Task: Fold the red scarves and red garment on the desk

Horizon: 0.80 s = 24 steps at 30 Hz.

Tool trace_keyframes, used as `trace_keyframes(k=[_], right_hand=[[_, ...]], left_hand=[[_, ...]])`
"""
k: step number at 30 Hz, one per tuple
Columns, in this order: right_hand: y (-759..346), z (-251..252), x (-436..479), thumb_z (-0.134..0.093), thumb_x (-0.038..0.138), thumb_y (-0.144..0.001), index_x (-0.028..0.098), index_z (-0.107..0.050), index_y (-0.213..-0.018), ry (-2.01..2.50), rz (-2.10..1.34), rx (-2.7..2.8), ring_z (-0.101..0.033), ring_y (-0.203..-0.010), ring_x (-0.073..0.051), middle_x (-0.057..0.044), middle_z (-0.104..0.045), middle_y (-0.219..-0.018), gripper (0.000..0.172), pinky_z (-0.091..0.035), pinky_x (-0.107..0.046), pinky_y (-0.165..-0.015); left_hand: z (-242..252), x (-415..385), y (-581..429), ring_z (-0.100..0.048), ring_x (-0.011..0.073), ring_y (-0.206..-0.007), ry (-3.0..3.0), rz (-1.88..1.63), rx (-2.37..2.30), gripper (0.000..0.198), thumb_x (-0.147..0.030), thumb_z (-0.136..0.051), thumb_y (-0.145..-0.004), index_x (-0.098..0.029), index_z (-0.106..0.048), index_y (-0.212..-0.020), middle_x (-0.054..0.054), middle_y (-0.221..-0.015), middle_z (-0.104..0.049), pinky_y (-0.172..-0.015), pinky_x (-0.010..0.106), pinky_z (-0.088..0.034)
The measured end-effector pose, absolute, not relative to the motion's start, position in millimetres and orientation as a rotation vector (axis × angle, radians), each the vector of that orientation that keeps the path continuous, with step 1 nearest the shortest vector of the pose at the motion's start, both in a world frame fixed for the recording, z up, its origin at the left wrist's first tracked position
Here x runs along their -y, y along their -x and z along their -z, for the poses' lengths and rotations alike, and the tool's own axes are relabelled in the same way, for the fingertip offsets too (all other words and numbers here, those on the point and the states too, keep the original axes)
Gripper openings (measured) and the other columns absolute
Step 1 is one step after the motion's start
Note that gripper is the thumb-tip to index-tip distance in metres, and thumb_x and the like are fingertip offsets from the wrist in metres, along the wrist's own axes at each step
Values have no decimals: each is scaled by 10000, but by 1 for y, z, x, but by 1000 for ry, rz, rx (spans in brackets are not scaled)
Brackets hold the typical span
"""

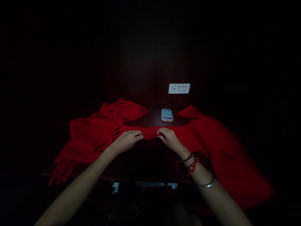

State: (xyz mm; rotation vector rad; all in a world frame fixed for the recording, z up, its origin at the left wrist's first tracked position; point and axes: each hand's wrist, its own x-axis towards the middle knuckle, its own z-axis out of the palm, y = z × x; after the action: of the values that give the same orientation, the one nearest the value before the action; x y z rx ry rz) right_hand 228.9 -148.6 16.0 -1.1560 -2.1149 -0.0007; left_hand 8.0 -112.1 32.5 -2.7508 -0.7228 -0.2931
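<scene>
A red scarf (89, 138) lies across the dark table (145, 157), its fringe hanging over the left front corner and a bunched fold near the back left edge. At the middle, the left hand (127, 140) and right hand (169, 138) sit close together, each pinching the scarf's narrowed edge. A phone (166, 115) rests by the back edge below a wall socket (179, 88), and the scarf's blurred right part spills over the right edge.

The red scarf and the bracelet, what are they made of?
The red scarf looks like soft woven wool or acrylic, matte, with fringe at its end. The bracelet on the right wrist looks like smooth silvery metal; it glints.
</scene>
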Motion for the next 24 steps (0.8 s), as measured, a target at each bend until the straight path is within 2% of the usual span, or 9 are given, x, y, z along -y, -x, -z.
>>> trace_keyframes(k=[2, 5, 7, 14, 18, 21, 24], right_hand=[[-230, -15, 150, -428, 140, -777, 169, -510, -773, 1148, 29, 2123, -475, -701, -123, -26, -526, -740, 87, -360, -207, -651], [-232, -14, 149, -428, 132, -770, 170, -506, -777, 1166, 96, 2045, -485, -722, -133, -37, -534, -765, 88, -363, -217, -663], [-234, -15, 146, -427, 130, -768, 168, -503, -781, 1212, 143, 1961, -491, -729, -138, -43, -541, -778, 87, -366, -220, -663], [-249, -62, 121, -454, 150, -756, 162, -526, -794, 1354, 320, 1952, -496, -698, -148, -48, -560, -767, 82, -357, -228, -627], [-259, -78, 127, -528, 119, -702, 149, -565, -758, 1376, 143, 2067, -513, -706, -140, -47, -588, -767, 74, -361, -220, -641], [-260, -81, 139, -538, 157, -707, 143, -580, -712, 1366, 34, 2165, -512, -678, -127, -43, -590, -734, 45, -361, -213, -625], [-257, -88, 146, -540, 158, -701, 139, -582, -703, 1387, 4, 2156, -501, -648, -114, -34, -583, -716, 46, -352, -202, -593]], left_hand=[[-20, 115, -1, -514, 189, -875, 2648, 287, 771, 208, -191, -411, -780, -211, -498, -968, 56, -963, -533, -755, 292, -396], [-14, 107, 14, -517, 188, -895, 2547, 284, 926, 374, -125, -385, -766, -187, -391, -1134, 81, -1005, -523, -730, 278, -415], [-28, 94, 22, -526, 175, -882, 2541, 288, 1013, 456, -87, -363, -750, -173, -316, -1195, 85, -1022, -521, -710, 260, -423], [-115, 54, 11, -520, 162, -857, 2665, 355, 974, 356, -39, -337, -712, -143, -438, -1037, 79, -953, -549, -756, 250, -389], [-106, 66, 6, -531, 132, -808, 2962, 232, 841, 355, -38, -334, -718, -171, -411, -1037, 54, -942, -554, -715, 213, -394], [-93, 76, 11, -524, 119, -839, 3023, 390, 843, 371, -47, -294, -747, -183, -354, -1087, 46, -992, -538, -721, 204, -391], [-90, 83, 13, -511, 134, -883, 2939, 316, 753, 373, -63, -314, -748, -219, -394, -1077, 37, -1060, -504, -732, 221, -387]])
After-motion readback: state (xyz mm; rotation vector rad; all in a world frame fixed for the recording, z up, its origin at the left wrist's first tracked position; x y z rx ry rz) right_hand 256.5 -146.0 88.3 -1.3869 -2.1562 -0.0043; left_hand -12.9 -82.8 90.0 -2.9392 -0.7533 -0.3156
